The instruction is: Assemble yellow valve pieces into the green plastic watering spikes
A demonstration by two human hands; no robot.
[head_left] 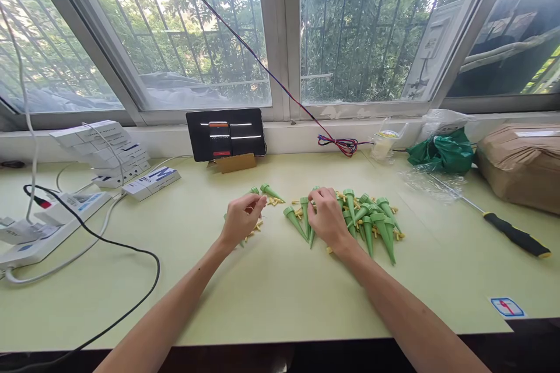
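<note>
My left hand [242, 215] is closed, its fingertips together, over a small group of green cone-shaped spikes [272, 192] and yellow T-shaped pieces [275, 201]. Whatever lies between those fingers is too small or hidden to make out. My right hand [327, 217] curls its fingers down at the left side of a larger heap of green spikes [387, 236], with more yellow pieces mixed in. The back of the hand hides what its fingertips grip. Two green spikes [295, 223] lie just left of it, with capped ends pointing away from me.
A tablet [226, 135] leans on a cardboard stand [236, 163] by the window. White boxes [114, 151], a power strip [65, 224] and a black cable [131, 249] are at left. A screwdriver [516, 236], a green bag [448, 150] and a brown package [520, 166] lie at right.
</note>
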